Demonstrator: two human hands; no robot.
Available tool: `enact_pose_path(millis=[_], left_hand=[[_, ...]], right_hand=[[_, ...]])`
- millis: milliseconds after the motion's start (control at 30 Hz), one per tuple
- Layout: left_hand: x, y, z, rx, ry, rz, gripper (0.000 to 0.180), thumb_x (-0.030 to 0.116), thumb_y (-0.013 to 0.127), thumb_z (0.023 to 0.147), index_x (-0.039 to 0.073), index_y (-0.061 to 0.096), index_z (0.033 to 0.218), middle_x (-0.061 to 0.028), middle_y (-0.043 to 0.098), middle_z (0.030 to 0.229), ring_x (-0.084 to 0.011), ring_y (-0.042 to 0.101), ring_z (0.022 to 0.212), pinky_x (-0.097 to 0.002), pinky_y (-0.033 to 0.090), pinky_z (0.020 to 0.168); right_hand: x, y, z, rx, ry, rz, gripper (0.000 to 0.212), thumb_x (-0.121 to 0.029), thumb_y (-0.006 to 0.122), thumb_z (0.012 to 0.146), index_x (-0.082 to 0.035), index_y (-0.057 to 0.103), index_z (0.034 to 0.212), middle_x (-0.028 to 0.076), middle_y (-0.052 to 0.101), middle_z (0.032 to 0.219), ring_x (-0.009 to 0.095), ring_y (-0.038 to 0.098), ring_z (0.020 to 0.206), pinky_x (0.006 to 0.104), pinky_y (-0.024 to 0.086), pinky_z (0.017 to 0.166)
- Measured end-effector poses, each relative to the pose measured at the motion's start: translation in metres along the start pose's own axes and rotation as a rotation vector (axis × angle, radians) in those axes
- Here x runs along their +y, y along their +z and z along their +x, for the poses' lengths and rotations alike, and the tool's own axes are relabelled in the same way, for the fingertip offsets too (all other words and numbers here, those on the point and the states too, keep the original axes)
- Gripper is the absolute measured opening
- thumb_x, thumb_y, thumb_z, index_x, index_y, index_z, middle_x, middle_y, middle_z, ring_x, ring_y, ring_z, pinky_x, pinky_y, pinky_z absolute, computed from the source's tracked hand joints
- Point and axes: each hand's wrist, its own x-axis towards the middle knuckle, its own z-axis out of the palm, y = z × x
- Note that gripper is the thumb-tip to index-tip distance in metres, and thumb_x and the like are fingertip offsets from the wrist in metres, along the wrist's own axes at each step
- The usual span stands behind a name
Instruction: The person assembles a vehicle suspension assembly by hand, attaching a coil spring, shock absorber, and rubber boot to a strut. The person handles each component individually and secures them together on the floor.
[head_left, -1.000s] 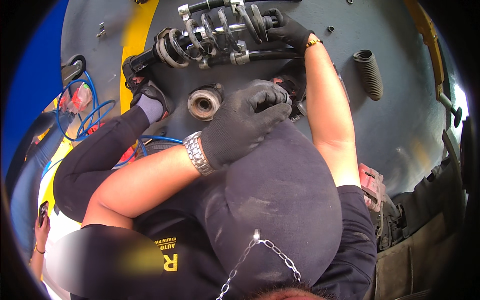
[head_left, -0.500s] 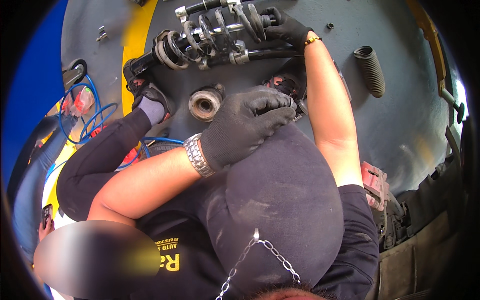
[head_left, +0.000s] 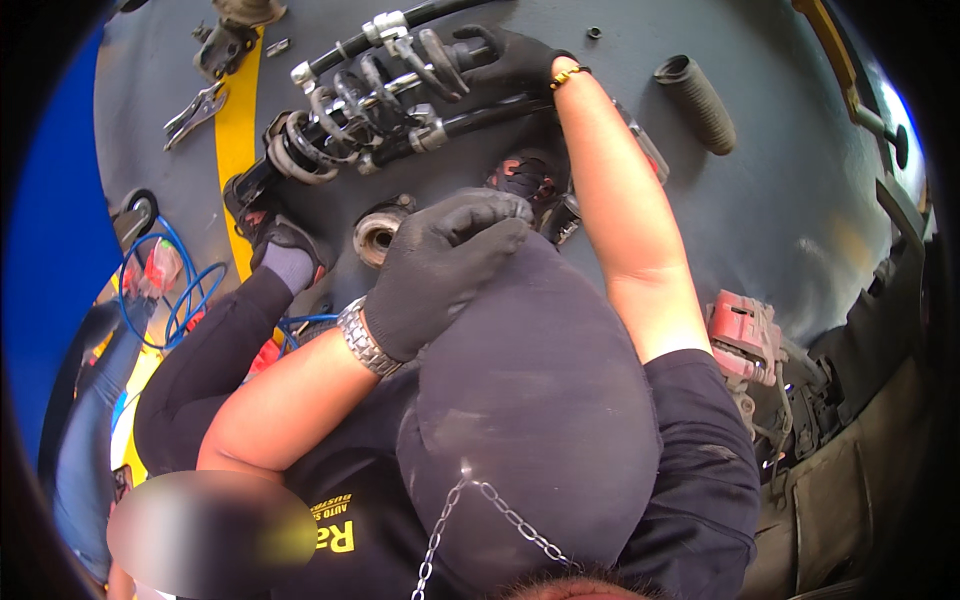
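A strut with a grey coil spring [head_left: 345, 120] lies on the floor at the top of the view. Two black bars with silver clamps, a spring compressor [head_left: 430, 132], run along both sides of the coil. My right hand [head_left: 512, 60], in a black glove, curls its fingers round the strut's upper end and partly hides it. In a matching glove, my left hand [head_left: 430, 275] rests on my bent knee [head_left: 530, 330]. Its fingers are pressed together and bent over; whatever lies under them, if anything, cannot be seen. My shoe stands near the strut's lower end.
A round, worn metal mount [head_left: 378, 238] sits between strut and left hand. Corrugated rubber boot [head_left: 697, 105] and nut [head_left: 594, 33] lie right. Locking pliers [head_left: 195, 113], dirty metal part [head_left: 225, 48] and blue hose [head_left: 178, 300] are left. Red brake caliper [head_left: 745, 325] hangs at right.
My view has shifted, so the floor items sit elsewhere in the picture and the locking pliers now show. My right hand stays at the strut's end, my left on the knee.
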Motion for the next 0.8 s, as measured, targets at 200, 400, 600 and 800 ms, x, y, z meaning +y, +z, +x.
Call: enact_pose_path(millis=[200,400,600,800], left_hand=[[-0.009,0.0,-0.001,-0.002,-0.075,-0.087,0.028,0.015,0.063,0.103,-0.003,0.064,0.125,-0.0102,0.07,0.115,-0.0119,0.066,0.099,-0.0294,0.054,0.091],[-0.01,0.0,0.003,0.002,-0.195,-0.186,0.032,0.016,0.06,0.105,-0.002,0.059,0.131,-0.011,0.07,0.117,-0.0134,0.067,0.099,-0.0294,0.055,0.091],[-0.012,-0.002,0.0,-0.005,-0.06,-0.016,0.036,0.017,0.061,0.106,-0.003,0.056,0.135,-0.0134,0.069,0.117,-0.0156,0.068,0.1,-0.0311,0.056,0.091],[-0.023,-0.004,0.018,0.002,0.004,0.12,0.034,0.017,0.062,0.105,-0.005,0.059,0.13,-0.013,0.069,0.121,-0.017,0.067,0.104,-0.0322,0.055,0.093]], right_hand=[[-0.005,-0.003,-0.011,-0.083,0.116,0.161,0.088,-0.033,0.083,0.08,-0.016,0.041,0.156,0.018,0.072,0.117,0.028,0.071,0.104,0.0377,0.056,0.09],[-0.012,-0.028,-0.051,0.287,0.17,-0.197,0.062,-0.035,0.073,0.09,-0.016,0.053,0.146,0.016,0.074,0.112,0.03,0.072,0.103,0.0394,0.055,0.093],[0.017,-0.077,-0.158,0.958,0.371,-0.558,0.05,-0.037,0.068,0.088,-0.012,0.065,0.132,0.017,0.069,0.125,0.034,0.064,0.121,0.0455,0.051,0.102],[0.093,-0.117,-0.273,0.766,0.733,-0.699,0.091,-0.04,0.087,0.077,-0.008,0.046,0.151,0.02,0.051,0.151,0.034,0.055,0.135,0.0441,0.044,0.114]])
